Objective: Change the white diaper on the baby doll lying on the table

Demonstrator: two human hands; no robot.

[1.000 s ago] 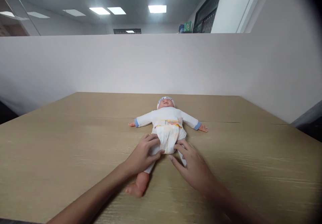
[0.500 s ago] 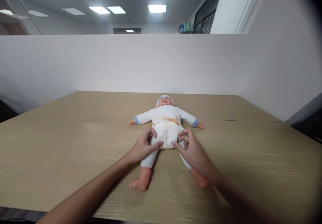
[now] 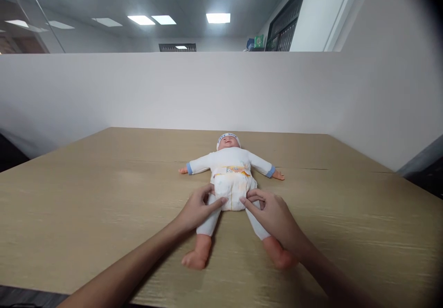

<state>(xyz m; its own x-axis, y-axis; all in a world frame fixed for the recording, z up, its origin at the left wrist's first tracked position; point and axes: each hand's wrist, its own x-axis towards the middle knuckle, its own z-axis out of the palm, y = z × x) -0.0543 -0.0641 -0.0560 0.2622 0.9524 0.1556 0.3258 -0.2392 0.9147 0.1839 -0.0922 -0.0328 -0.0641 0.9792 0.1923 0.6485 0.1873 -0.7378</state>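
A baby doll (image 3: 229, 160) in a white suit with blue cuffs and a white cap lies on its back on the wooden table (image 3: 86, 197), arms spread, bare feet toward me. It wears a white diaper (image 3: 231, 189) with a yellow printed waistband. My left hand (image 3: 197, 210) pinches the diaper's left lower edge at the doll's thigh. My right hand (image 3: 273, 213) pinches the diaper's right lower edge, fingers curled together. Both forearms reach in from the bottom of the view.
A white partition wall (image 3: 138, 91) stands along the far edge of the table and on the right side. Ceiling lights and a dark window frame show beyond it. The near table edge runs along the bottom left.
Both hands slid a little lower along the diaper's leg edges, and the doll's right leg, hidden under my right hand a second ago, now shows. The view shifted slightly.
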